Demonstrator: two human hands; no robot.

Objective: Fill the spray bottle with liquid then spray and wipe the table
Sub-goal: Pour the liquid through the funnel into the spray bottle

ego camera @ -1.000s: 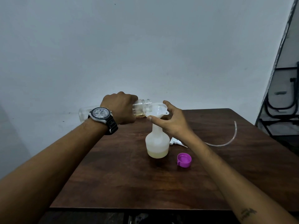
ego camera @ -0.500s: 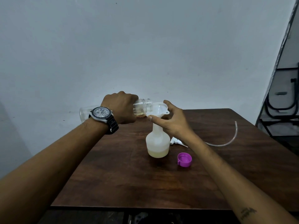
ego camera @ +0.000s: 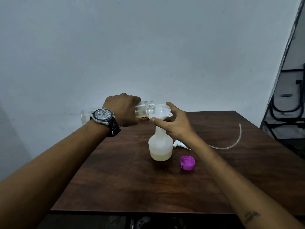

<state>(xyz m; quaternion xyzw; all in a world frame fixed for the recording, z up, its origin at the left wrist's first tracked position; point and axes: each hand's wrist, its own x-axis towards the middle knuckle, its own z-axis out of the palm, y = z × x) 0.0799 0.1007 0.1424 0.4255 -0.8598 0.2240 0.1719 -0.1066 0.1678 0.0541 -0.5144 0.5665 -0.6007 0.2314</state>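
Observation:
A white translucent spray bottle [ego camera: 160,146] stands on the dark wooden table [ego camera: 132,187], with pale yellow liquid in its bottom part. A white funnel [ego camera: 160,111] sits in its neck. My right hand [ego camera: 175,123] pinches the funnel's rim between thumb and fingers. My left hand [ego camera: 123,111] grips a clear plastic bottle [ego camera: 146,107] tipped on its side, mouth over the funnel. Little liquid shows near the clear bottle's neck. The white spray head [ego camera: 179,144] lies behind my right wrist, partly hidden, and its clear curved tube [ego camera: 231,142] lies to the right.
A purple cap [ego camera: 187,162] lies open side up just right of the spray bottle. A plain wall stands behind the table. Black metal chair frames [ego camera: 287,104] stand at the far right. The table's front edge is near me.
Almost nothing differs; both hands hold the same pose, with the clear bottle tipped at the funnel and the liquid level in the spray bottle about the same.

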